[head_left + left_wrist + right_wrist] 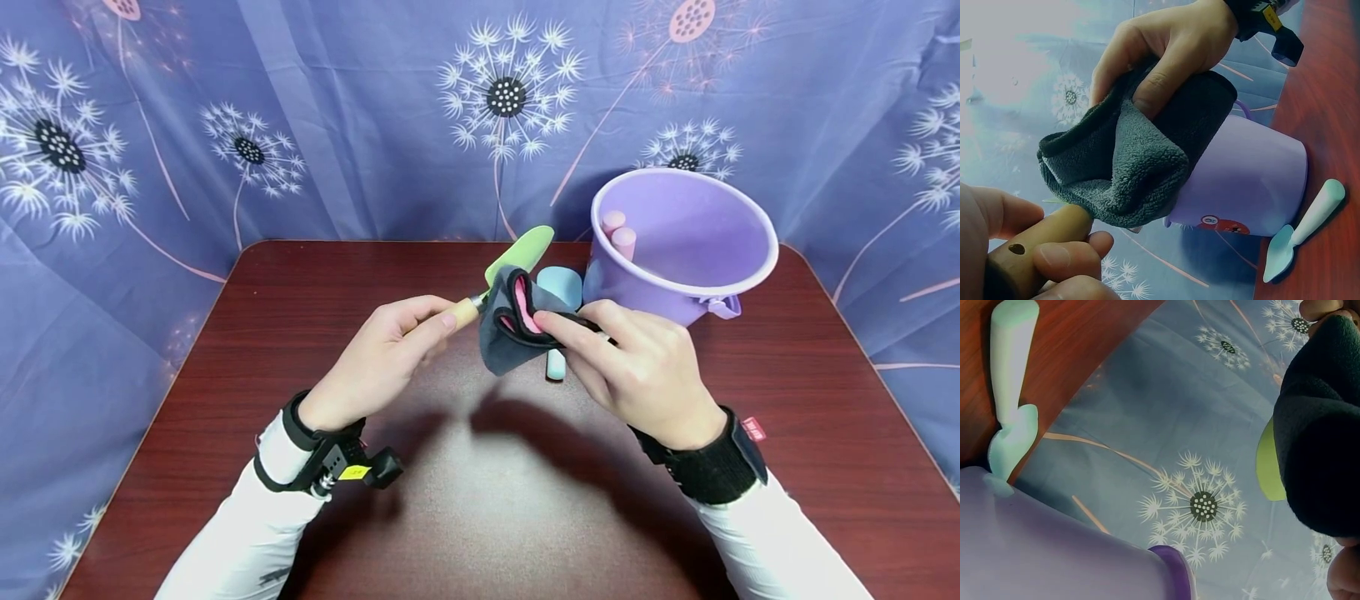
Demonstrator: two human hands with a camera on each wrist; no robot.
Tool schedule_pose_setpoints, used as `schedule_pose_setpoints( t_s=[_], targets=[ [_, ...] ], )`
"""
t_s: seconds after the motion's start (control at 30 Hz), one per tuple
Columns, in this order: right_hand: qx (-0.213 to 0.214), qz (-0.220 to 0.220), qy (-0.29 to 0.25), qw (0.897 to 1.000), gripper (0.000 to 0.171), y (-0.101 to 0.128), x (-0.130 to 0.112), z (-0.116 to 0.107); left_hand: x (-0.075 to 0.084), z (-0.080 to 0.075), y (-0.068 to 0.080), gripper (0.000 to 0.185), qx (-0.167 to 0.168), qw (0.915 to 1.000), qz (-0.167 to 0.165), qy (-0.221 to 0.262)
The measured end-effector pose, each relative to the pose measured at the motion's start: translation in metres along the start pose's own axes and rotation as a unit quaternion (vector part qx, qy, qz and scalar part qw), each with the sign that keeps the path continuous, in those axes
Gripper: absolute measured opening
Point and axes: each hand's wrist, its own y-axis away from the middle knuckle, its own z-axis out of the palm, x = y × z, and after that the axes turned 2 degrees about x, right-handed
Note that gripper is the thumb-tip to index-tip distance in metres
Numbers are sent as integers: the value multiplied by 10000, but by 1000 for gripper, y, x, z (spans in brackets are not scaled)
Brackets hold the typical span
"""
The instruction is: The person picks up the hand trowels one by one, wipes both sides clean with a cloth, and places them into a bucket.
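In the head view, my left hand (382,358) grips the wooden handle of a garden trowel (522,253), whose light green blade points up and away. My right hand (645,367) pinches a dark grey cloth (497,346) with black edging and a pink inner side. The folded cloth sits against the trowel's neck and overlaps the base of the blade. Seen from the left wrist, the cloth (1147,162) bunches right at the front end of the handle (1041,244), hiding most of the blade. A strip of green blade (1268,465) shows beside the cloth in the right wrist view.
Behind my right hand stands a purple bucket (626,292) with two pink cylindrical ends (623,242) showing inside. A small pale blue toy-like shovel (558,285) lies on the dark red wooden table (247,350) beside it. A blue dandelion-print curtain (360,125) hangs around the table.
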Motion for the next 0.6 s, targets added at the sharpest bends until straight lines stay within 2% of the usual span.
schedule_pose_setpoints(
  t_s=[0.37,0.6],
  targets=[
    [289,606,286,9973,28,3,3,-1,1,-2,1,23,-139,9998,-62,89],
    [468,1029,394,9928,34,3,5,-2,1,-2,1,22,-160,9998,9,138]
  ],
)
